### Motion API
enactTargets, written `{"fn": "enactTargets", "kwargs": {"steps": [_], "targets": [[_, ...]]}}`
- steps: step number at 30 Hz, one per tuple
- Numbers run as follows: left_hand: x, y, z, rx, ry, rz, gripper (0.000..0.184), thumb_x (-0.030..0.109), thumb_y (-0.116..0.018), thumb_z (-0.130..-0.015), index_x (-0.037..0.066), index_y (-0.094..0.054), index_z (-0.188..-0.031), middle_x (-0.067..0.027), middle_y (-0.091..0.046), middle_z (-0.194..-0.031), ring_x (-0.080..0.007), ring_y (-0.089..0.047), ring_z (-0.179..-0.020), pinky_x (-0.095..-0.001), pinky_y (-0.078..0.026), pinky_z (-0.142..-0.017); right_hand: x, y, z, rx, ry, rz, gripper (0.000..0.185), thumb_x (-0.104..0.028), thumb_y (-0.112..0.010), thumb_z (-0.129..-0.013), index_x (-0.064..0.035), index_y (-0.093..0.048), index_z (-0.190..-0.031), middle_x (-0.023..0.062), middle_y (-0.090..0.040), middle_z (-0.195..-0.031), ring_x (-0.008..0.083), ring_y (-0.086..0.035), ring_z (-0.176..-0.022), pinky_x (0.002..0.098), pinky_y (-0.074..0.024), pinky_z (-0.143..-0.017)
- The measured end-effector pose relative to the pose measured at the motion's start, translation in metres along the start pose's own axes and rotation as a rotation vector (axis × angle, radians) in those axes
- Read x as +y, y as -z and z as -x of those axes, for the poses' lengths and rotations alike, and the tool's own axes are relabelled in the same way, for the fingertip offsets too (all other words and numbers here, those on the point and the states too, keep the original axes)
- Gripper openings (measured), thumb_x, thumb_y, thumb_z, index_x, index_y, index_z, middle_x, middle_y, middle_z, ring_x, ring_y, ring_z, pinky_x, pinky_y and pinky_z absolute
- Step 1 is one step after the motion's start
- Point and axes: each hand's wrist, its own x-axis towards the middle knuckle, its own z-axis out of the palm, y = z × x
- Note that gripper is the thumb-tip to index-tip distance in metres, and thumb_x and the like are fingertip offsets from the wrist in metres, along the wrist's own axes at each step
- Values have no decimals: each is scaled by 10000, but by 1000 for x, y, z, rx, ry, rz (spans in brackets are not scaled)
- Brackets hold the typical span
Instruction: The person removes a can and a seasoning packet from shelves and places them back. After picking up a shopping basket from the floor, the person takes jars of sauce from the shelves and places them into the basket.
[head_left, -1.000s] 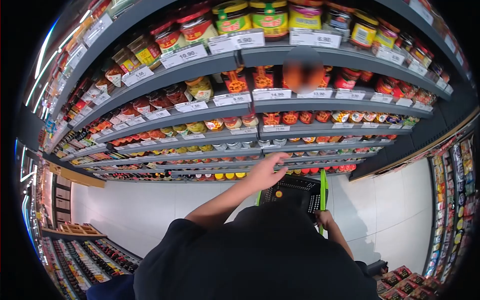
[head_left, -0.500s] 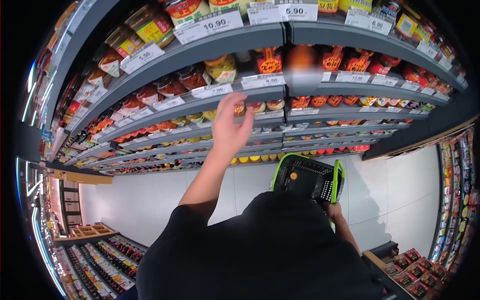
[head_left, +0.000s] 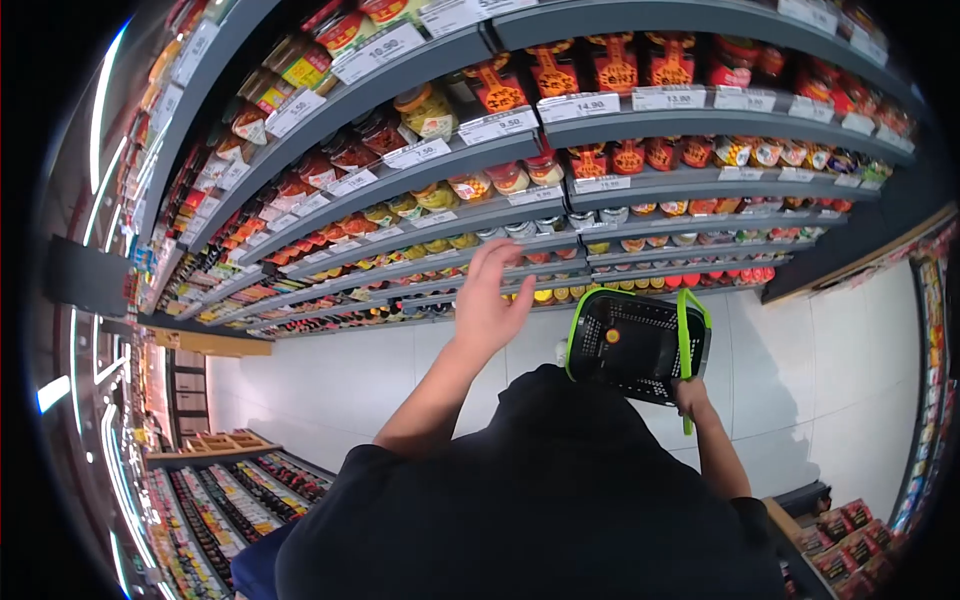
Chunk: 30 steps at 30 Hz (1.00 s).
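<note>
Left hand [head_left: 490, 303] loosely spread, empty, before jar shelves [head_left: 700, 123]; right hand [head_left: 691, 397] curled round green basket handle [head_left: 684, 338]

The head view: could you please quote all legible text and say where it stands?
"5.50": price tag, upper row
"10.90": next price tag
"7.50": price tag one row down
"9.50": next price tag
"14.90": next price tag
"13.90": next price tag
Too small or blurred: other tags, jar labels, basket emblem.

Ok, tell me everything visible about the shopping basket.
The shopping basket looks like black plastic, with perforated walls, a green rim and a green handle along its right side. Its open top faces up, showing a round yellow-and-red spot inside. The right hand grips its near right corner before the shelves.
</note>
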Motion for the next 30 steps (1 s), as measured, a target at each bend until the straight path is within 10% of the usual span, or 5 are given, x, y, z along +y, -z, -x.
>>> {"fn": "enactTargets", "kwargs": {"steps": [16, 22, 30], "targets": [[-13, 52, -150, 204, -311, -128, 508, 132, -684, -769, 0, -473, -1212, -145, -497, -1179, -205, -574, -906, -293, -485, -702, -43, -60, 18, 122, 97, -46, 316, -220, -600, -794, 90, -563, -741, 108, -530, -547, 224, -520, -401, 360, -407, -377], [-12, 58, -187, 68, -225, -271, 592, 280, -698, -756, -70, -471, -1176, -278, -578, -1016, -400, -567, -960, -443, -460, -817, -38, -53, -2, 269, 183, -89, 312, -243, -620, -776, 66, -579, -786, 100, -537, -577, 196, -510, -446, 357, -397, -404], [-26, 42, -226, -134, -75, -146, 833, 361, -755, -689, -101, -362, -1261, -294, -564, -1111, -359, -582, -1020, -349, -452, -854, -27, -61, -6, 296, 132, -61, 358, -275, -627, -777, 79, -569, -783, 110, -537, -563, 206, -499, -387, 354, -390, -365]]}}
